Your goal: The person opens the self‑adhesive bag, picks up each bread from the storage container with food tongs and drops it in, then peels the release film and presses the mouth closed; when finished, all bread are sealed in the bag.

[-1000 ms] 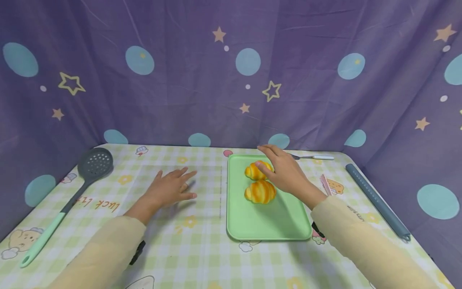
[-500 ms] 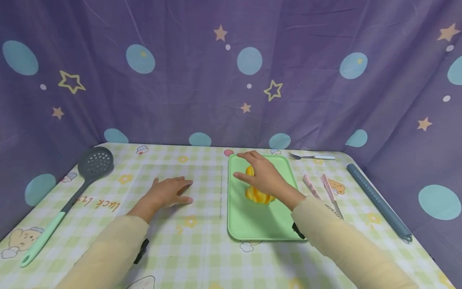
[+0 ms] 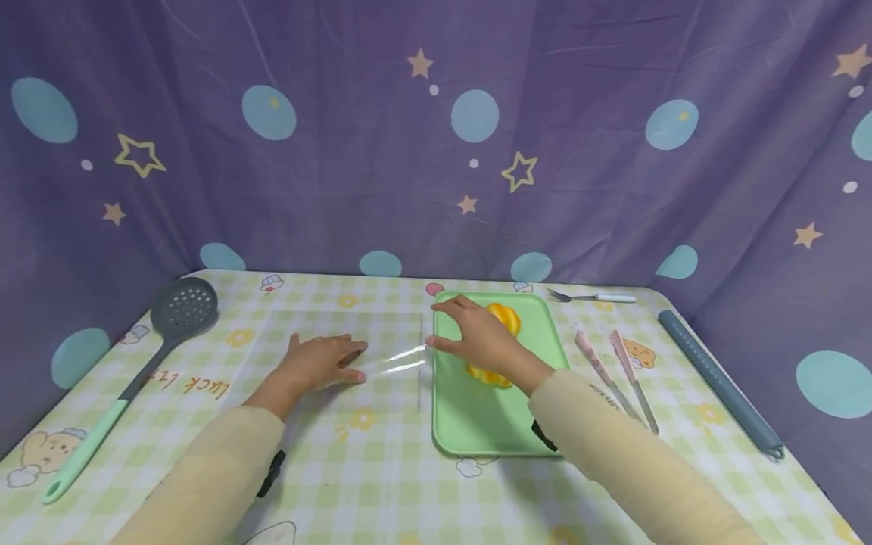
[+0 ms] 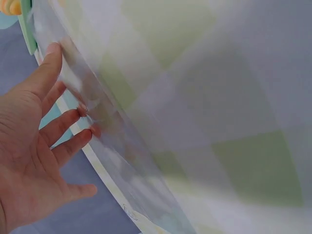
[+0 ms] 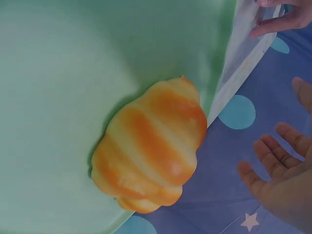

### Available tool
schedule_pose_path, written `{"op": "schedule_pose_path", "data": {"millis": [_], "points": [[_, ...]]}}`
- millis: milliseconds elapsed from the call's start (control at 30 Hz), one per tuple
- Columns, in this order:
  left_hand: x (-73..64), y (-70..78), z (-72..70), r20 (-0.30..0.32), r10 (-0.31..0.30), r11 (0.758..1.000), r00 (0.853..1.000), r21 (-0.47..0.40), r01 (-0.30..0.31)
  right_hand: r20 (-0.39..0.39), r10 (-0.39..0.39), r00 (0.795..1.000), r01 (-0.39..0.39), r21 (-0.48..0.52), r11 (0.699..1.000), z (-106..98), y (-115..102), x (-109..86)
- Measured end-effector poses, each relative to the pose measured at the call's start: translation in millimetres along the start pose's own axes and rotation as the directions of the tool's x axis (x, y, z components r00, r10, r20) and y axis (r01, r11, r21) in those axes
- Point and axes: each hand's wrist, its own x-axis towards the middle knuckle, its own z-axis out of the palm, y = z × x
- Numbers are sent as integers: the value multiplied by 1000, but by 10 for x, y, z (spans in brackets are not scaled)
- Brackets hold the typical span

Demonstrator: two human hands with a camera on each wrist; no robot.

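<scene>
The left hand (image 3: 315,365) spreads its released fingers at a clear film (image 3: 405,359) on the worktop (image 3: 341,484); whether the fingertips touch it, I cannot tell. The right hand (image 3: 485,341), fingers parted and holding nothing, is above the green tray (image 3: 470,435), partly hiding two rolls, the far roll (image 3: 506,316) and the near roll (image 3: 489,377). Right of the tray lie two pink-and-grey utensils (image 3: 596,361), a fork (image 3: 591,297) and a grey rod (image 3: 718,382); a skimmer (image 3: 182,306) lies far left.
</scene>
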Motion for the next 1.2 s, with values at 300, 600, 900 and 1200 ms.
{"op": "schedule_pose_path", "data": {"millis": [300,600,900,1200], "points": [[1,-5,-10,5,-25,1000,1000,3,25,83,-13,996,13,5,1000,90,-100,120],[5,-62,-40,-14,-48,997,999,-53,47,177,41,983,-48,36,998,176,-149,216],[57,-85,-76,6,-59,995,998,-74,60,241,7,970,-6,-6,1000,291,-204,270],[87,-56,-116,9,-85,993,996,-76,85,294,-4,956,33,-94,995,412,-290,347]]}}
